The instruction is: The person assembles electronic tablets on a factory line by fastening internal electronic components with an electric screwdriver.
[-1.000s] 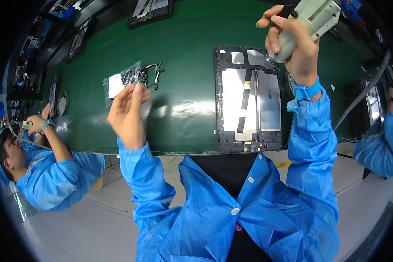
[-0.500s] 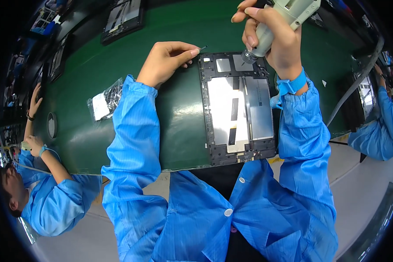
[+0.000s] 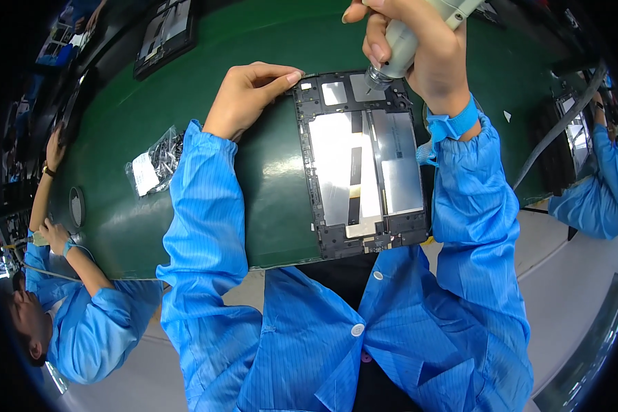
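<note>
An opened tablet with a black frame and silver inner plates lies in front of me at the table's near edge. My left hand is closed in a pinch at its far left corner. A small dark strip-like part shows at those fingertips, against the corner. My right hand is wrapped round a pale electric screwdriver. Its metal nose and thin bit point down over the tablet's far end, near a grey square plate. Whether the bit touches cannot be made out. A blue wrist strap circles my right wrist.
On the green table, left of my left forearm, lies a clear bag of small dark parts. Farther left stands a round dish. Another tablet lies at the far left. A grey cable hangs at right. Co-workers sit on both sides.
My left hand has brought the small part against the tablet's corner; before, it stuck up from the fingertips. The screwdriver has shifted slightly left in view. The whole scene has shifted a little left.
</note>
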Motion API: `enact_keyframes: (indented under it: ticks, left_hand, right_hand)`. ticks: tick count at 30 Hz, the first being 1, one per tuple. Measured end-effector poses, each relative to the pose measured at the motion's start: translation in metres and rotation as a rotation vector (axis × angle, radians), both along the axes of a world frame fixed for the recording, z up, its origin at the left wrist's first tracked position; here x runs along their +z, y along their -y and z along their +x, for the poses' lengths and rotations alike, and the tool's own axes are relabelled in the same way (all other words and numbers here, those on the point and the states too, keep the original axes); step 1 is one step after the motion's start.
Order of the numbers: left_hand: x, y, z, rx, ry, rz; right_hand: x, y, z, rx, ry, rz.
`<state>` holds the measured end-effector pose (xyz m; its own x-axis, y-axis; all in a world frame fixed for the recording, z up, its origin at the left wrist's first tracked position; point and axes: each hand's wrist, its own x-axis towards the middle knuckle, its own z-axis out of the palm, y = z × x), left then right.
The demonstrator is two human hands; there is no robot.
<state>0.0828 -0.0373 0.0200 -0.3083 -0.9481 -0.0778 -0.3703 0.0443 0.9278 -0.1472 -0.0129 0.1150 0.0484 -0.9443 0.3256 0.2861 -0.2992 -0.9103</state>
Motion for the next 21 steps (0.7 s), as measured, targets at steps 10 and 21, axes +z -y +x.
enact_keyframes:
  ticks: [10, 21]
  left_hand:
    - [0.006, -0.024, 0.002, -0.039, -0.155, 0.115]
    - [-0.003, -0.057, 0.017, -0.055, -0.244, 0.083]
  right_hand:
    - [-0.008, 0.006, 0.023, 0.158, 0.017, -0.046]
    - [-0.023, -0.004, 0.073, 0.310, -0.020, 0.001]
